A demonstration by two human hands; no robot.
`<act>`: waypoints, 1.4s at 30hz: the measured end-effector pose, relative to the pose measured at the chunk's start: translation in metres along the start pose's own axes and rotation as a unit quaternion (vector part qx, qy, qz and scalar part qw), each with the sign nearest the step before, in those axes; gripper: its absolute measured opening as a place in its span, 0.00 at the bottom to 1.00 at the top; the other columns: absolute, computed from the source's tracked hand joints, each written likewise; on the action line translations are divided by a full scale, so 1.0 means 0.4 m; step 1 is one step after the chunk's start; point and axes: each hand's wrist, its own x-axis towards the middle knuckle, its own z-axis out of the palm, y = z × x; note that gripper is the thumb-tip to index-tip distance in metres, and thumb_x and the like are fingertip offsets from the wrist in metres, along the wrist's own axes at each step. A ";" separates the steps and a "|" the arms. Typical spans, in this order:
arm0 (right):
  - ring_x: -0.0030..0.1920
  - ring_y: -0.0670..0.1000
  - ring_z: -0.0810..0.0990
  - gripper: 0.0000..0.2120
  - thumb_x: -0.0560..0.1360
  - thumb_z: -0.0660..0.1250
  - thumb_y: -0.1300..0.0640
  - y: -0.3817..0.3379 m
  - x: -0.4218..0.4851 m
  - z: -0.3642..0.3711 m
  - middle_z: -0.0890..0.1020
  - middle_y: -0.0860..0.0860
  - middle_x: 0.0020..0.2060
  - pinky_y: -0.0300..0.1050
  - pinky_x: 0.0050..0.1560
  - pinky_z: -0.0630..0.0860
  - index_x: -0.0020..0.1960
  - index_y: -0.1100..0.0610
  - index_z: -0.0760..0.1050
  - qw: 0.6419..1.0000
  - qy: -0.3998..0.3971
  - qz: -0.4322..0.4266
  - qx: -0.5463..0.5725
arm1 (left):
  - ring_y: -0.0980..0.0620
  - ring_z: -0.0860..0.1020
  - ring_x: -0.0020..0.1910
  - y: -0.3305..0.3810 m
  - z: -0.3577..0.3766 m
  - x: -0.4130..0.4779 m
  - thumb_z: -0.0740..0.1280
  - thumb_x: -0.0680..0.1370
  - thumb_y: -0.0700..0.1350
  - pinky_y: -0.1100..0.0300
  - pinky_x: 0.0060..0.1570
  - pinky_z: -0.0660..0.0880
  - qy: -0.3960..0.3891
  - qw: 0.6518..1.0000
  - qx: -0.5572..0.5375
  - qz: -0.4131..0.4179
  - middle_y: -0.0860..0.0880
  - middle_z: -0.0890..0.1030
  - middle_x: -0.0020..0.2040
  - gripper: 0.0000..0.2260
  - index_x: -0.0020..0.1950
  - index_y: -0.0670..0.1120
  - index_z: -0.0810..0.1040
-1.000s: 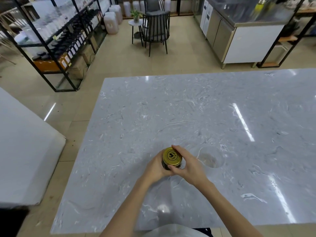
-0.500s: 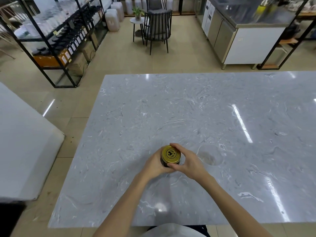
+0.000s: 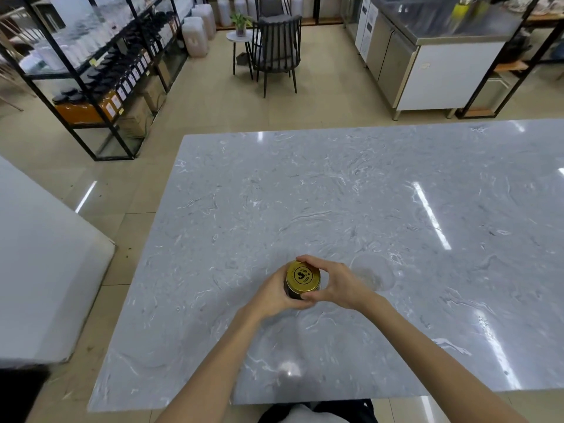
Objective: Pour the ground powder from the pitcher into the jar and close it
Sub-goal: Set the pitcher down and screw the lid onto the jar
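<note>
A small dark jar [image 3: 293,292] with a gold lid [image 3: 302,276] stands on the grey marble table [image 3: 351,203], near its front edge. My left hand [image 3: 271,296] wraps the jar's body from the left. My right hand [image 3: 337,283] grips the gold lid from the right, with fingers curled over its far rim and thumb on its near side. A clear, almost invisible pitcher [image 3: 374,273] stands just right of my right hand. The jar's contents are hidden by the lid and my hands.
Black shelving [image 3: 91,74] with bottles and jars stands at the back left. A dark chair [image 3: 276,47] and a small round side table [image 3: 241,38] are beyond the marble table. A steel counter [image 3: 433,50] is at the back right, a white surface [image 3: 39,270] at the left.
My right hand's fingers have shifted round the gold lid. The view has tilted slightly, and the jar stays in the same place on the table.
</note>
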 end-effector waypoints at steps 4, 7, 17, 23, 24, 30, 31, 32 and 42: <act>0.64 0.43 0.75 0.37 0.68 0.80 0.50 -0.020 0.009 -0.019 0.79 0.41 0.64 0.40 0.66 0.72 0.73 0.43 0.69 0.999 -0.028 0.006 -0.045 | 0.58 0.81 0.57 0.009 -0.009 -0.003 0.85 0.61 0.58 0.55 0.58 0.79 -0.009 1.000 0.008 0.001 0.59 0.82 0.57 0.35 0.64 0.61 0.73; 0.64 0.46 0.76 0.36 0.69 0.78 0.49 -0.047 0.007 -0.016 0.78 0.42 0.65 0.47 0.64 0.75 0.73 0.44 0.68 0.995 -0.028 0.006 -0.099 | 0.58 0.81 0.57 0.010 -0.012 -0.005 0.85 0.61 0.56 0.59 0.57 0.79 -0.017 1.000 0.010 0.000 0.59 0.83 0.57 0.35 0.64 0.61 0.74; 0.81 0.57 0.44 0.32 0.81 0.54 0.36 -0.118 0.031 0.076 0.49 0.54 0.81 0.58 0.79 0.46 0.80 0.51 0.55 0.963 0.035 -0.017 -0.265 | 0.64 0.78 0.57 0.031 -0.011 -0.006 0.75 0.66 0.58 0.67 0.53 0.78 -0.023 0.996 0.081 -0.008 0.66 0.78 0.59 0.29 0.65 0.67 0.68; 0.81 0.54 0.42 0.28 0.85 0.44 0.45 -0.120 0.103 0.130 0.47 0.52 0.82 0.56 0.79 0.38 0.81 0.54 0.46 0.927 0.041 -0.044 -0.370 | 0.47 0.64 0.74 -0.006 0.013 0.023 0.71 0.76 0.52 0.69 0.64 0.55 -0.022 0.978 0.204 -0.022 0.43 0.66 0.76 0.33 0.78 0.45 0.63; 0.81 0.53 0.45 0.27 0.85 0.44 0.46 -0.115 0.108 0.137 0.50 0.52 0.81 0.56 0.79 0.40 0.81 0.55 0.48 0.928 0.042 -0.041 -0.367 | 0.45 0.63 0.75 -0.012 0.019 0.028 0.71 0.78 0.50 0.67 0.66 0.54 -0.021 0.977 0.209 -0.027 0.42 0.65 0.77 0.32 0.78 0.43 0.62; 0.79 0.55 0.58 0.26 0.84 0.48 0.51 -0.098 0.117 0.151 0.61 0.54 0.79 0.54 0.79 0.52 0.79 0.59 0.59 0.936 0.076 -0.055 -0.338 | 0.40 0.64 0.75 -0.027 0.030 0.037 0.65 0.82 0.40 0.73 0.66 0.50 -0.021 0.965 0.260 -0.017 0.35 0.64 0.76 0.26 0.77 0.35 0.60; 0.78 0.55 0.62 0.25 0.83 0.48 0.51 -0.099 0.108 0.155 0.64 0.54 0.78 0.54 0.78 0.56 0.78 0.59 0.62 0.936 0.091 -0.055 -0.336 | 0.40 0.64 0.75 -0.016 0.026 0.027 0.64 0.82 0.40 0.72 0.66 0.54 -0.031 0.968 0.250 -0.019 0.36 0.64 0.77 0.25 0.77 0.36 0.61; 0.76 0.56 0.66 0.25 0.82 0.48 0.51 -0.103 0.102 0.155 0.68 0.54 0.76 0.54 0.76 0.60 0.76 0.59 0.65 0.933 0.112 -0.054 -0.336 | 0.40 0.64 0.75 -0.010 0.022 0.026 0.62 0.83 0.40 0.70 0.66 0.57 -0.042 0.969 0.242 -0.014 0.36 0.63 0.77 0.25 0.78 0.38 0.60; 0.53 0.54 0.83 0.16 0.77 0.62 0.56 -0.105 0.122 0.162 0.83 0.52 0.59 0.50 0.53 0.77 0.61 0.58 0.80 0.927 0.174 -0.020 -0.331 | 0.47 0.65 0.74 -0.002 0.032 0.043 0.63 0.82 0.49 0.61 0.69 0.57 -0.014 0.958 0.287 -0.018 0.43 0.67 0.77 0.25 0.78 0.46 0.63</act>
